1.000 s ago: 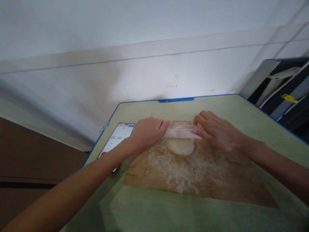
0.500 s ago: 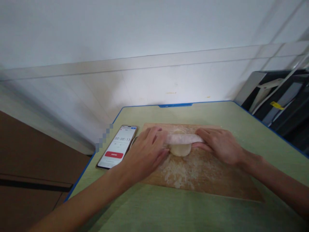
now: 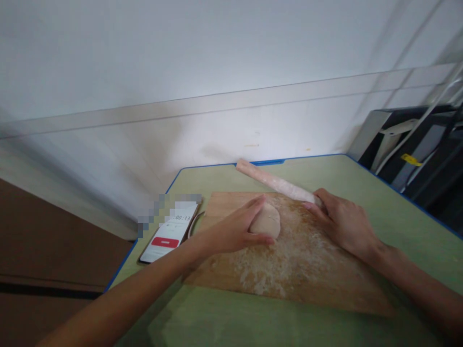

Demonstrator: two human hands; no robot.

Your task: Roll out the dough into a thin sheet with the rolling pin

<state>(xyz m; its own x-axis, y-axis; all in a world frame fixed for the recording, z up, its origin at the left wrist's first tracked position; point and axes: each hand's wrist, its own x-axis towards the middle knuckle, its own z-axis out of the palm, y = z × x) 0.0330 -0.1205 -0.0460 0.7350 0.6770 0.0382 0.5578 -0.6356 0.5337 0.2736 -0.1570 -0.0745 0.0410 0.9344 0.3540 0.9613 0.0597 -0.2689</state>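
My left hand [image 3: 243, 226] curves around the left side of a pale round of dough [image 3: 266, 222], thumb at its near edge and fingers at its far edge. The dough is on a floured wooden board [image 3: 325, 284]. In my right hand [image 3: 342, 217] I grip one end of a flour-dusted rolling pin [image 3: 277, 184]. The pin slants up and away to the left, apart from the dough, its far end over the back of the table. Its near end is hidden in my palm.
A phone [image 3: 168, 236] showing a running timer lies left of the board, partly pixelated. A curved rim of some object [image 3: 195, 225] shows between them. The green table [image 3: 202, 313] has a blue edge and meets a white wall. Dark equipment [image 3: 415, 149] stands at the right.
My left hand has let go of the rolling pin and taken hold of the dough's left side. My right hand has swung the pin off the dough, its left end now pointing away.
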